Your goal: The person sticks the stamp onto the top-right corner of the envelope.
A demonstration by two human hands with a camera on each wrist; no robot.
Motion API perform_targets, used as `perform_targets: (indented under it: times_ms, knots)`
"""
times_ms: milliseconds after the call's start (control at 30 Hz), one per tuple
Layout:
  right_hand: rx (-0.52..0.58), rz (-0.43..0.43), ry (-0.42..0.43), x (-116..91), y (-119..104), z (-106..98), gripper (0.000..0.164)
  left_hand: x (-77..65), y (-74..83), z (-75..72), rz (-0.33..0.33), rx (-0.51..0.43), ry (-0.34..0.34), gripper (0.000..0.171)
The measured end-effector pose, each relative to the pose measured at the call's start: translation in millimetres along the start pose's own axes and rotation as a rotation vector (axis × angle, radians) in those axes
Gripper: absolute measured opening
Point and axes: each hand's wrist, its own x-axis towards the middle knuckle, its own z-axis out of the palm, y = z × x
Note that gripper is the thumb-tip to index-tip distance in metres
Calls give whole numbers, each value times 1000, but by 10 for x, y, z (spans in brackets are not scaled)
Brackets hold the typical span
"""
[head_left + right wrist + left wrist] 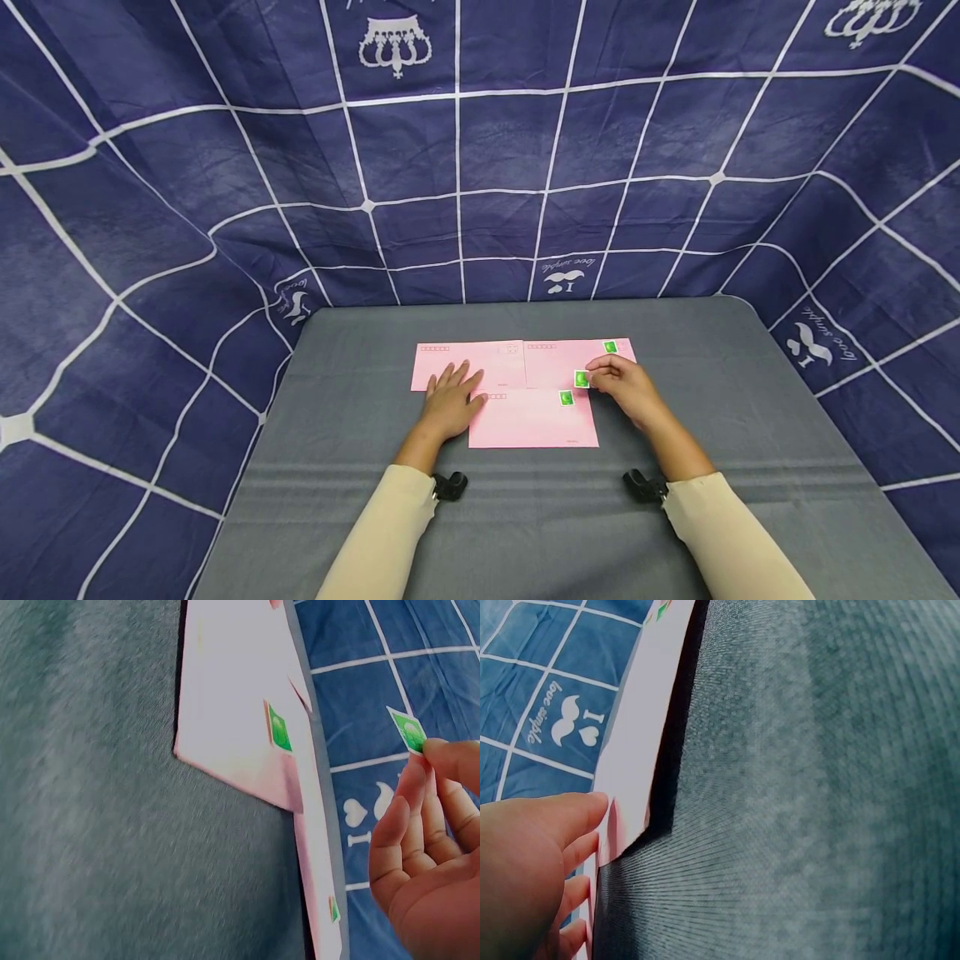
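Three pink envelopes are laid out on the grey table: a back left envelope, a back right envelope and a front envelope. A green stamp with a white border is at the top right corner of the back right one, and another green stamp is on the front one. My left hand rests with spread fingers on the back left envelope, its thumb by the front envelope's left edge. My right hand pinches a third green stamp by its edge between thumb and fingertips, above the envelopes.
The grey cloth-covered table extends around the envelopes. A dark blue curtain with white lines hangs behind it and along both sides. Black wrist mounts stick out at the cream sleeves.
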Motion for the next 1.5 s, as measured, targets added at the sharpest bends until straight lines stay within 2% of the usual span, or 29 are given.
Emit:
perform_targets:
  times_ms: [267,467,1000,1500]
  knots:
    - [-7,41,-9,107,-72,125,23,9,-12,12,7,4,5,56]
    - [-38,18,-16,157,-125,221,24,7,-13,8,5,-3,8,56]
    - [-138,26,-29,352,-241,389,18,-16,31,-64,-8,2,-12,54]
    - [-94,38,-29,521,-319,543,20,-14,43,-57,-8,-2,-13,54]
